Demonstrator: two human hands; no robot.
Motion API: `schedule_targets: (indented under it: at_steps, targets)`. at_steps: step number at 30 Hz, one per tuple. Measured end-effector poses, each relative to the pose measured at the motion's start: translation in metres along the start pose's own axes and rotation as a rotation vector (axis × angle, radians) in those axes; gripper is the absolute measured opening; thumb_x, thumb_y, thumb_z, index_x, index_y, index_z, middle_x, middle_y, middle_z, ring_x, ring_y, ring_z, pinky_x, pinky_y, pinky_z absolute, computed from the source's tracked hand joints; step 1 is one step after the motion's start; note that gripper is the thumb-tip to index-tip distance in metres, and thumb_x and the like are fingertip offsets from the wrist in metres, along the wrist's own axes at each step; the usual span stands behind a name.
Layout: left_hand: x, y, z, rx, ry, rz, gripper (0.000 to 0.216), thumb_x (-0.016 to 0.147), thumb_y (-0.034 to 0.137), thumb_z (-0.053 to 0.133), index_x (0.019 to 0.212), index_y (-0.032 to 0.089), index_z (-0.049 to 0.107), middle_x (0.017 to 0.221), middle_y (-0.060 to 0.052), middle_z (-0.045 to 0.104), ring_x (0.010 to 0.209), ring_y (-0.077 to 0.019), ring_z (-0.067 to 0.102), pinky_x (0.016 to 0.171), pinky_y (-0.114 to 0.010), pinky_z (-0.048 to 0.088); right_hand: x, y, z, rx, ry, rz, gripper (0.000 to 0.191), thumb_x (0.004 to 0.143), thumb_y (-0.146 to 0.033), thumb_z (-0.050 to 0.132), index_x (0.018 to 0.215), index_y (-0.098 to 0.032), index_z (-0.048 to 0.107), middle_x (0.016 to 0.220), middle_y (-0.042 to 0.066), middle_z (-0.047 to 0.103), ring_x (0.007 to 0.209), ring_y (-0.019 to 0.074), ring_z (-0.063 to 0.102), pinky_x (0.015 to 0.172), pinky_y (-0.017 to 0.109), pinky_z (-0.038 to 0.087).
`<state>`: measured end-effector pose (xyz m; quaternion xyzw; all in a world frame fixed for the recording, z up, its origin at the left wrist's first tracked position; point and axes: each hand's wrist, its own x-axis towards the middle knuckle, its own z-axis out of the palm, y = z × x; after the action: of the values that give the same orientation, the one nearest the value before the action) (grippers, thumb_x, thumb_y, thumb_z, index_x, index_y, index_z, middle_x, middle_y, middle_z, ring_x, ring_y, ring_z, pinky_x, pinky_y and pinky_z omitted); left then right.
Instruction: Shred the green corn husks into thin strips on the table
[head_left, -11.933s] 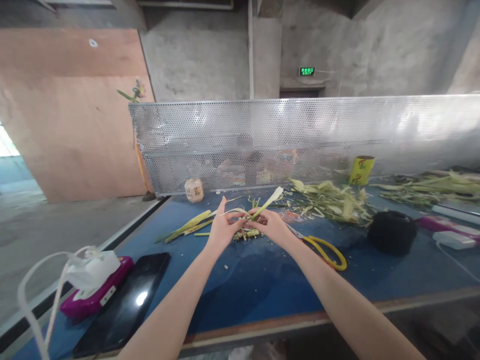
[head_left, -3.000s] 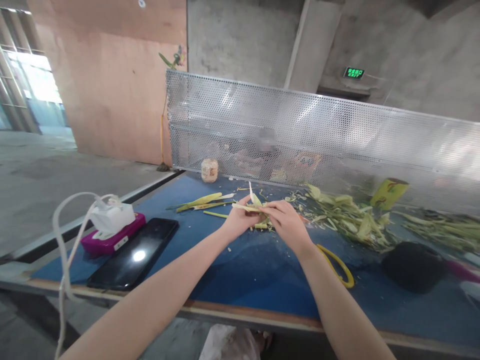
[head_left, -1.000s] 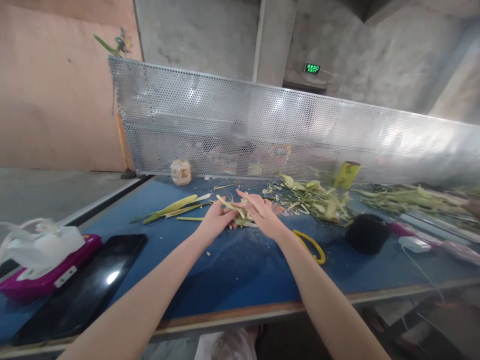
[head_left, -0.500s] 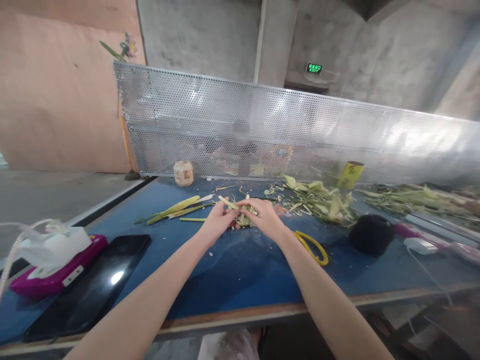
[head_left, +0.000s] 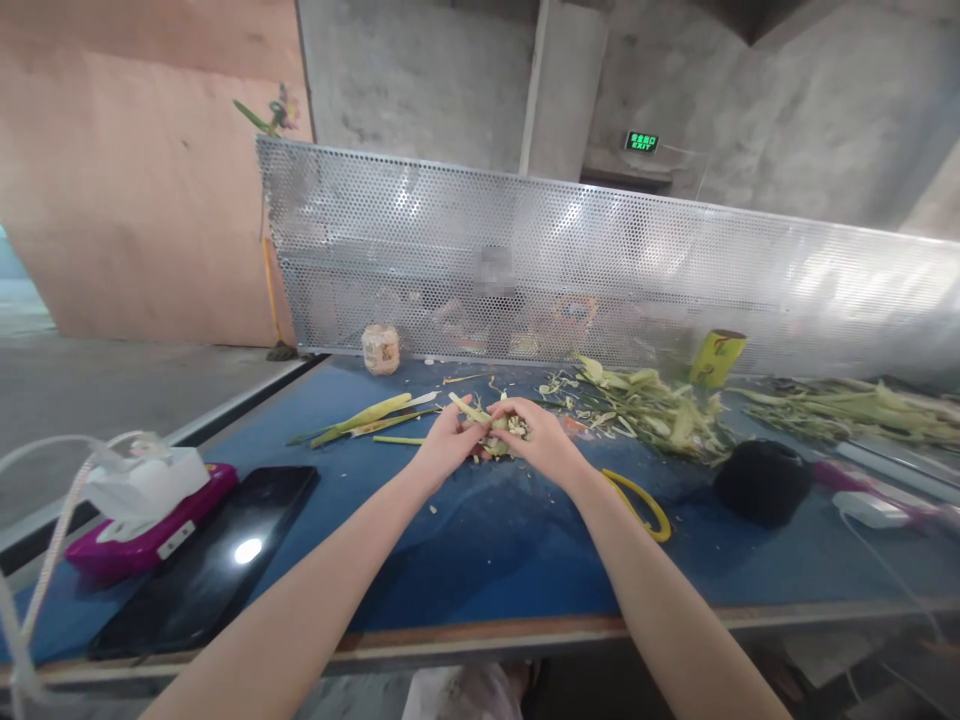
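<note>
My left hand is closed on a pale green plant stalk, whose end pokes up past the thumb. Opposite it, my right hand has thumb and fingers curled in, the fingertips meeting the left hand at the stalk's other end. Below and between the hands lies a small heap of pale green plant scraps, partly covered by the fingers. Left of the hands, long yellow-green leaves and a thin cut stalk rest on the blue tabletop.
A pile of green leaves lies to the right, near a yellow can. Closer are a yellow ring and a black roll. A phone and purple power strip occupy the left. Behind stands a perforated metal screen.
The view has turned slightly left, so everything sits a little further right in the picture. Both hands keep nearly the same place over the scraps, with small finger movement.
</note>
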<state>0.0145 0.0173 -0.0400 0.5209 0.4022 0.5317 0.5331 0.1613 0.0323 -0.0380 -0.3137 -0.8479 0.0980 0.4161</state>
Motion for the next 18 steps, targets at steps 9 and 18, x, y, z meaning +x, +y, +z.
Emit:
schedule_targets:
  at_steps: [9,18]
  targets:
    - [0.0008,-0.004,-0.001,0.061,-0.011,0.026,0.061,0.071,0.012,0.052,0.124,0.007,0.023,0.06,0.002,0.057,0.043,-0.0077,0.051,0.05,-0.024,0.045,0.0012,0.0045,-0.0012,-0.012,0.039,0.017,0.016,0.071,-0.021,0.055,0.087,-0.019,0.053,0.086,0.003,0.058,0.078,0.0138,0.054,0.074,0.028,0.042]
    - [0.0031,-0.0093,-0.0031,0.06,-0.041,0.042,0.061,0.07,0.015,0.054,0.123,0.01,0.024,0.063,0.001,0.058,0.047,-0.0083,0.053,0.05,-0.023,0.045,0.0018,0.0015,-0.002,-0.051,0.07,0.005,0.003,0.073,-0.019,0.052,0.077,-0.019,0.052,0.079,0.003,0.056,0.073,0.0141,0.051,0.07,0.028,0.043]
